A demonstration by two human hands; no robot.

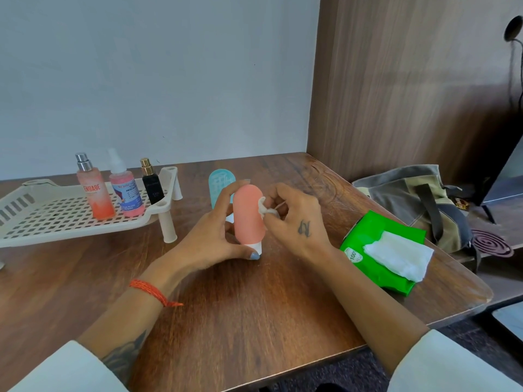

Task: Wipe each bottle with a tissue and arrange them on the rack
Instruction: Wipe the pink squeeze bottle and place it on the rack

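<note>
My left hand (210,236) grips a pink squeeze bottle (247,215) standing cap-down on the wooden table (254,306). My right hand (294,222) pinches a crumpled white tissue (266,209) against the bottle's right side. Behind the pink bottle stands a light blue squeeze bottle (219,181), partly hidden. The cream perforated rack (56,219) at the left carries three bottles: an orange spray bottle (94,193), a pink spray bottle with a printed label (126,193) and a small black bottle with a gold cap (151,183).
A green tissue pack (376,244) with a white tissue (399,254) pulled out lies at the right. Beyond it, past the table edge, sit a grey and olive bag (410,199) and a purple mosquito coil (491,243). A wood panel wall rises at the right.
</note>
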